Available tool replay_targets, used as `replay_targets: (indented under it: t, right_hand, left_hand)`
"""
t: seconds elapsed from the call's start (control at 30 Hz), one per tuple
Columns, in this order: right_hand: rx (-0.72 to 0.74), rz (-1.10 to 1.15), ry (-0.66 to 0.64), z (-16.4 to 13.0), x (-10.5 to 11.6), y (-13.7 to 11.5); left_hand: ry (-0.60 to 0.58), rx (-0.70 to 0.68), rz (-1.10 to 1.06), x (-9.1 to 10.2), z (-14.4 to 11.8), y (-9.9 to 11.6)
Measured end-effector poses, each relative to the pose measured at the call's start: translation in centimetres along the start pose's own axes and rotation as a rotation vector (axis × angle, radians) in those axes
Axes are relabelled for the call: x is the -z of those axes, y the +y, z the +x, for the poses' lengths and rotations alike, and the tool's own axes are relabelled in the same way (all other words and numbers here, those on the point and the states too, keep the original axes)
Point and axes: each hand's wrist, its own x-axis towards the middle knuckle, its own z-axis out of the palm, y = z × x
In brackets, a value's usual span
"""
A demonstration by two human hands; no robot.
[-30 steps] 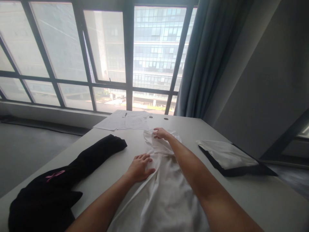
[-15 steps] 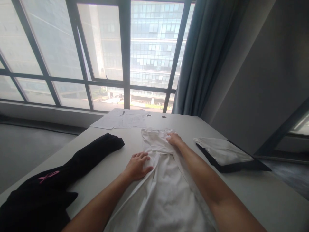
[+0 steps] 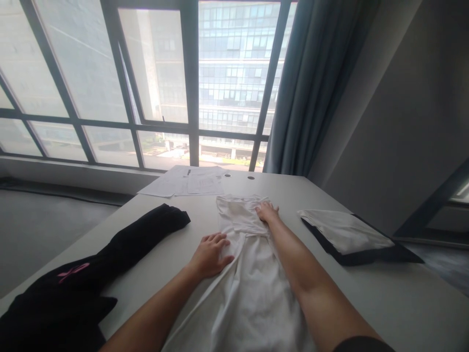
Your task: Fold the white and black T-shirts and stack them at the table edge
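Lying lengthwise on the white bench [image 3: 395,293], a white garment [image 3: 252,283] runs from the bottom of view to its gathered far end, short of the two round holes in the bench top. Left hand [image 3: 212,254]: palm down on the garment's left edge, fingers slightly parted, thumb out over the cloth, nothing gripped. Right hand [image 3: 267,212]: on the right edge near the far end, fingers spread outward; cannot tell whether cloth is pinched beneath. Creases cross the cloth between the hands. To the left, apart: a black garment [image 3: 135,239] with a pink mark [image 3: 74,272]. To the right: white cloth [image 3: 340,229] atop a dark piece [image 3: 373,257]. Printed papers [image 3: 201,184] lie at the far left.
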Motion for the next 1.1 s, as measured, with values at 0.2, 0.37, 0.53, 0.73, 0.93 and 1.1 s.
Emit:
replay_targets:
  t: [0.2, 0.37, 0.53, 0.73, 0.93, 1.1]
  right_hand:
    - [0.293, 0.078, 0.194, -1.1, 0.8, -4.4]
    - [0.321, 0.092, 0.118, -1.3, 1.5, -6.7]
    - [0.265, 0.299, 0.107, -0.2, 2.6, -7.4]
    - [0.283, 0.439, 0.028, 0.7, 3.1, -7.7]
    - [0.255, 0.318, 0.076, -1.2, 2.8, -7.7]
    - [0.369, -0.004, 0.215, -6.0, 3.1, -8.9]
  left_hand:
    - [-0.006, 0.014, 0.005, 0.2, 0.1, 0.2]
    - [-0.001, 0.007, -0.002, 0.1, 0.1, 0.1]
    - [0.008, 0.006, -0.002, 0.0, 0.1, 0.0]
    - [0.006, 0.002, -0.002, -0.1, 0.1, -0.1]
    - [0.009, -0.002, -0.001, -0.1, 0.1, -0.1]
    - [0.012, -0.010, 0.002, -0.2, 0.1, -0.2]
